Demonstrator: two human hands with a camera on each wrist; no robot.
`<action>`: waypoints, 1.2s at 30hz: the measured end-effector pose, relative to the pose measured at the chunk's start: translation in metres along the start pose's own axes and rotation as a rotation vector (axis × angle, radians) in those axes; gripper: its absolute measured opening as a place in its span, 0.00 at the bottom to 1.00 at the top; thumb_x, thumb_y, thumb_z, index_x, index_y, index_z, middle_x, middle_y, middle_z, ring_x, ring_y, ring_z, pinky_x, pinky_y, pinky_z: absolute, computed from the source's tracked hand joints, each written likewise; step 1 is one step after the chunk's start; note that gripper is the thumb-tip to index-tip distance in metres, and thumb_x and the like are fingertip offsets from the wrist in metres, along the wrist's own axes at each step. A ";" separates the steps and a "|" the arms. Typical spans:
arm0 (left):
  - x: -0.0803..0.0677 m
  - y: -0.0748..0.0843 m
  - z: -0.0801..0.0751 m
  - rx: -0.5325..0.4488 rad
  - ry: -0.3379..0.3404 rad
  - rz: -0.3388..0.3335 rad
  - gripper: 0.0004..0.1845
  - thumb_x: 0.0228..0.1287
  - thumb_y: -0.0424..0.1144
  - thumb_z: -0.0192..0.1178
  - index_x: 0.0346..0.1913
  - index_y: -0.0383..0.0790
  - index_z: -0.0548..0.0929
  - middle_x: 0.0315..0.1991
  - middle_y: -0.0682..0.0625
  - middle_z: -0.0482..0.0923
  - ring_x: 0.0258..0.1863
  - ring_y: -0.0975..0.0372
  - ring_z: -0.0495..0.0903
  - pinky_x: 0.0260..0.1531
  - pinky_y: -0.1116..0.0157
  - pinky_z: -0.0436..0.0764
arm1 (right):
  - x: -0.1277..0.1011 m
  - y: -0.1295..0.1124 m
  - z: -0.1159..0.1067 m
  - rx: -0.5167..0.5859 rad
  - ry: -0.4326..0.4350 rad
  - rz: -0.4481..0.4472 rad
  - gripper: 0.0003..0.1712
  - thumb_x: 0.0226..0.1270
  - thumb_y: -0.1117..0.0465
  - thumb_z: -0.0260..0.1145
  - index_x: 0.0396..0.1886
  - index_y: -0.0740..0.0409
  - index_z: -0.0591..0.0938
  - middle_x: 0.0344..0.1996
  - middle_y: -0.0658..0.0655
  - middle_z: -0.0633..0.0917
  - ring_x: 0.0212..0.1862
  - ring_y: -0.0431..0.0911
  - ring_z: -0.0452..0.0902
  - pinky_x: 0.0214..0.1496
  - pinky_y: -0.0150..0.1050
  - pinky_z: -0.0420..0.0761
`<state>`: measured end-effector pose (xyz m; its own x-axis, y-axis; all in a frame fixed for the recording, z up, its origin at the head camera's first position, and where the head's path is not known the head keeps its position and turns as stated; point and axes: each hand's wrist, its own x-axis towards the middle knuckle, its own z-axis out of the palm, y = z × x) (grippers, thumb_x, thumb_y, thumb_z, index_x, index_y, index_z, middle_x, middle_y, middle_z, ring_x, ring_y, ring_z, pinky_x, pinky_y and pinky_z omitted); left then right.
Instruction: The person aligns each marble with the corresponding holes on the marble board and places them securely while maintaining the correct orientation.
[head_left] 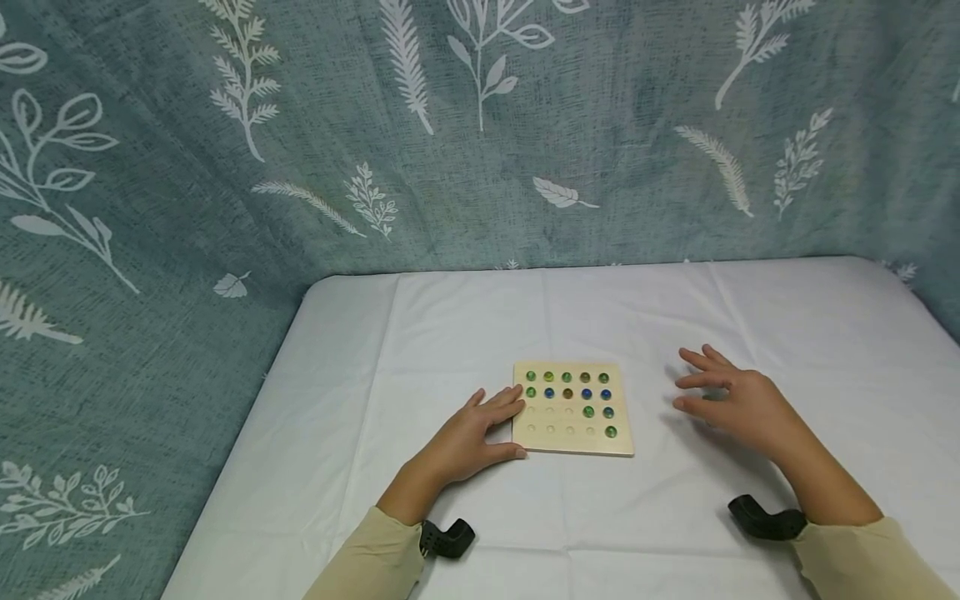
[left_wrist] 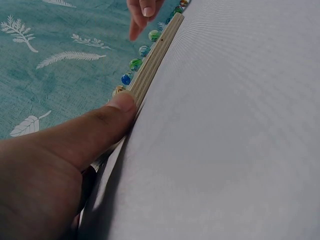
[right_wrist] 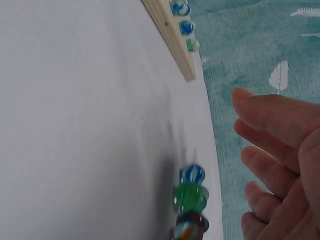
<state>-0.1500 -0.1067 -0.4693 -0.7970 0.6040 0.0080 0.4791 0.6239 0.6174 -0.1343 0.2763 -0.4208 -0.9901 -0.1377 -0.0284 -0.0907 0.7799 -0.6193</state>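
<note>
A square wooden board [head_left: 558, 442] with dimples lies on the white cloth. Its two far rows and right side hold green, blue and brown marbles [head_left: 586, 393]. My left hand [head_left: 491, 427] rests flat against the board's left edge, with the thumb [left_wrist: 100, 130] pressed on the near corner of the board edge [left_wrist: 155, 57]. My right hand [head_left: 731, 404] hovers to the right of the board, fingers [right_wrist: 270, 115] spread and holding nothing. Under it on the cloth, a small cluster of loose marbles [right_wrist: 191, 197] sits, blue, green and orange. The head view hides them.
The white-covered table [head_left: 450, 333] ends at a teal leaf-print curtain [head_left: 300, 150] behind and to the left. Its left edge drops off near my left forearm. Black wrist camera mounts [head_left: 765, 521] sit by both cuffs.
</note>
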 end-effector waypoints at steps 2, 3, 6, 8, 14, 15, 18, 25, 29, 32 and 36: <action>0.000 0.000 0.000 0.002 -0.002 -0.001 0.40 0.58 0.54 0.68 0.73 0.46 0.68 0.76 0.61 0.55 0.76 0.67 0.53 0.80 0.62 0.43 | -0.002 0.007 -0.002 -0.001 0.000 0.010 0.29 0.60 0.44 0.72 0.52 0.61 0.85 0.74 0.62 0.64 0.78 0.61 0.47 0.65 0.73 0.62; 0.000 0.000 0.000 0.004 -0.003 -0.002 0.40 0.59 0.54 0.68 0.73 0.46 0.68 0.76 0.61 0.55 0.76 0.67 0.53 0.80 0.62 0.42 | -0.003 0.010 -0.003 -0.004 -0.001 0.016 0.30 0.60 0.44 0.72 0.53 0.61 0.85 0.74 0.62 0.64 0.78 0.61 0.47 0.65 0.73 0.61; 0.000 0.001 -0.001 0.004 -0.007 -0.005 0.40 0.59 0.54 0.68 0.73 0.46 0.68 0.76 0.61 0.55 0.76 0.67 0.53 0.80 0.62 0.42 | -0.006 0.017 -0.005 -0.019 -0.004 0.021 0.30 0.60 0.43 0.72 0.53 0.62 0.85 0.73 0.63 0.64 0.77 0.62 0.47 0.65 0.75 0.60; 0.000 0.001 -0.001 0.003 -0.008 -0.006 0.40 0.59 0.54 0.68 0.73 0.46 0.68 0.76 0.61 0.55 0.76 0.67 0.53 0.80 0.62 0.42 | -0.007 0.021 -0.005 -0.026 -0.005 0.023 0.30 0.61 0.44 0.72 0.53 0.63 0.84 0.73 0.65 0.64 0.77 0.64 0.47 0.64 0.76 0.58; 0.000 0.002 -0.001 0.001 -0.006 -0.009 0.40 0.58 0.54 0.69 0.73 0.46 0.68 0.76 0.61 0.55 0.76 0.68 0.53 0.80 0.62 0.42 | -0.011 0.029 -0.005 -0.033 -0.001 0.029 0.30 0.61 0.44 0.72 0.52 0.64 0.85 0.72 0.67 0.64 0.76 0.66 0.47 0.65 0.78 0.55; 0.000 0.002 0.000 0.001 -0.006 -0.009 0.40 0.58 0.54 0.69 0.73 0.46 0.68 0.76 0.61 0.55 0.76 0.68 0.53 0.80 0.62 0.42 | -0.012 0.030 -0.005 -0.032 -0.003 0.033 0.30 0.61 0.43 0.72 0.52 0.64 0.85 0.73 0.67 0.64 0.77 0.66 0.46 0.65 0.78 0.54; 0.001 0.001 0.000 0.003 -0.006 -0.008 0.40 0.59 0.54 0.68 0.73 0.46 0.68 0.76 0.61 0.55 0.76 0.68 0.53 0.80 0.62 0.42 | -0.012 0.032 -0.005 -0.046 0.000 0.034 0.31 0.61 0.42 0.71 0.52 0.62 0.85 0.73 0.67 0.64 0.76 0.66 0.47 0.65 0.78 0.54; 0.001 0.001 -0.001 0.005 -0.002 -0.004 0.40 0.59 0.54 0.68 0.73 0.46 0.68 0.76 0.61 0.55 0.76 0.68 0.53 0.80 0.63 0.43 | -0.013 0.037 -0.010 -0.061 0.035 0.032 0.29 0.66 0.45 0.68 0.53 0.65 0.84 0.72 0.68 0.65 0.76 0.67 0.48 0.65 0.78 0.54; 0.001 0.001 -0.001 0.003 -0.001 -0.005 0.40 0.59 0.54 0.68 0.73 0.46 0.68 0.76 0.61 0.56 0.76 0.68 0.53 0.80 0.62 0.43 | -0.013 0.038 -0.009 -0.063 0.051 0.048 0.29 0.68 0.45 0.66 0.52 0.67 0.84 0.71 0.69 0.66 0.75 0.68 0.48 0.65 0.78 0.56; 0.001 0.001 0.000 0.002 -0.002 -0.006 0.40 0.59 0.54 0.68 0.73 0.46 0.68 0.76 0.61 0.55 0.76 0.68 0.53 0.80 0.62 0.42 | -0.012 0.038 -0.008 -0.050 0.052 0.066 0.28 0.69 0.45 0.65 0.52 0.67 0.84 0.71 0.68 0.66 0.75 0.68 0.48 0.65 0.77 0.56; 0.001 0.001 0.001 0.002 -0.003 -0.002 0.40 0.59 0.54 0.68 0.73 0.46 0.68 0.76 0.62 0.55 0.76 0.68 0.53 0.80 0.62 0.42 | -0.010 0.038 -0.006 -0.050 0.041 0.082 0.27 0.69 0.45 0.64 0.50 0.65 0.85 0.71 0.68 0.66 0.75 0.69 0.48 0.66 0.76 0.56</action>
<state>-0.1501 -0.1056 -0.4694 -0.7967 0.6043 0.0049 0.4785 0.6258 0.6160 -0.1287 0.3110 -0.4397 -0.9978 -0.0480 -0.0449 -0.0133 0.8170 -0.5765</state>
